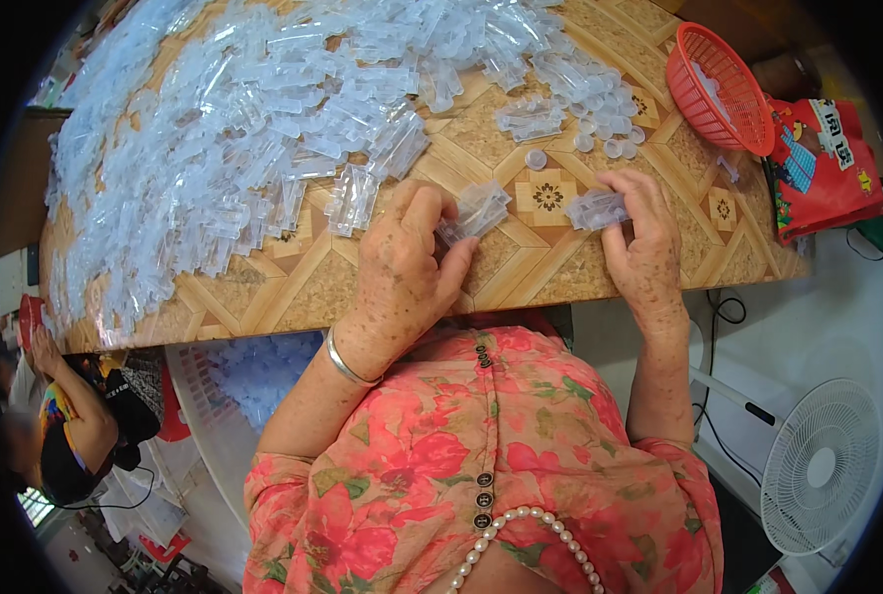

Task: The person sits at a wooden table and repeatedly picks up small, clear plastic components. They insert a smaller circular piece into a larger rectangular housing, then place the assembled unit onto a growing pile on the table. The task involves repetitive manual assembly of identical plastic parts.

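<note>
Near the table's front edge, my left hand (399,265) is closed, thumb and fingers pinching a clear plastic piece (482,210), flat and oblong. To its right my right hand (647,236) grips a second clear plastic part (590,211), its shape partly hidden by the fingers. The two parts are apart, with a stretch of patterned tabletop (521,247) between them. Beyond my left hand spreads a large heap of clear plastic pieces (253,148). Small round clear caps (613,148) lie beyond my right hand, one of them alone (536,158).
A red plastic basket (681,94) with pale pieces inside stands at the far right, beside a red printed bag (826,173). Below the table are a white basket (204,421) of bluish pieces and a white fan (823,465). Another person's arm (80,401) shows at left.
</note>
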Demonstrator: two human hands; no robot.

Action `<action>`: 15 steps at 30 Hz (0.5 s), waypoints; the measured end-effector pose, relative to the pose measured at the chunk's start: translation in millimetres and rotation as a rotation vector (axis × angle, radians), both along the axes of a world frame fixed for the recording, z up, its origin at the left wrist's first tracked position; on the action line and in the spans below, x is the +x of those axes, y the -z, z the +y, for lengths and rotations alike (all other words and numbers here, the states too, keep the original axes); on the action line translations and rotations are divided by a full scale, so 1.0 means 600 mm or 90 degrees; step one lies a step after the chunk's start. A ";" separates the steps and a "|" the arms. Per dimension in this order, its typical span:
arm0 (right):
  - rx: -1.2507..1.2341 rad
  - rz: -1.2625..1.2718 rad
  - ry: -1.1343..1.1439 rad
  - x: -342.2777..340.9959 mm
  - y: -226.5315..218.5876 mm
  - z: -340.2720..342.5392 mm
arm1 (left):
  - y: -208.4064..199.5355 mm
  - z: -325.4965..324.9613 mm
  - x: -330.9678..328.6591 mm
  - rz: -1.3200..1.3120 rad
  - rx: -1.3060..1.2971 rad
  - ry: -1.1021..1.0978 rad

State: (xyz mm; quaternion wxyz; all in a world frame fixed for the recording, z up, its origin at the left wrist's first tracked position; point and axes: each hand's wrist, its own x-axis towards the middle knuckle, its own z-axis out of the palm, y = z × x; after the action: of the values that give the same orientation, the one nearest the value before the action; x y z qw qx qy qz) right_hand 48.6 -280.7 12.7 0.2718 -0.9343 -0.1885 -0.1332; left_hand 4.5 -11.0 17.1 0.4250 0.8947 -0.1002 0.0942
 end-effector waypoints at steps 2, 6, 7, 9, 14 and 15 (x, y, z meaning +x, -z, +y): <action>-0.012 0.026 -0.019 -0.006 -0.009 -0.006 | -0.001 -0.003 0.003 -0.032 -0.002 -0.016; -0.009 0.048 0.012 -0.026 -0.033 0.005 | -0.002 0.000 0.010 -0.071 0.028 0.000; -0.038 0.041 0.049 -0.027 -0.032 0.011 | -0.004 0.001 0.009 -0.048 0.027 0.009; -0.098 0.026 0.121 -0.031 -0.022 0.020 | -0.002 0.002 0.011 -0.077 0.045 0.012; -0.016 0.063 0.052 -0.024 -0.003 0.025 | 0.012 0.007 0.006 0.102 -0.130 0.011; 0.026 0.072 0.025 -0.025 -0.008 0.030 | 0.005 0.003 0.003 0.171 -0.229 0.005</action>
State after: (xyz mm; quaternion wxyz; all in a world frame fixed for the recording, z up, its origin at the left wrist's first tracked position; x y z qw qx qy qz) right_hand 33.8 -262.9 17.4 0.2984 -0.9381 -0.1515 -0.0891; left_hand 6.3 -9.1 13.8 0.5878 0.8085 -0.0275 -0.0110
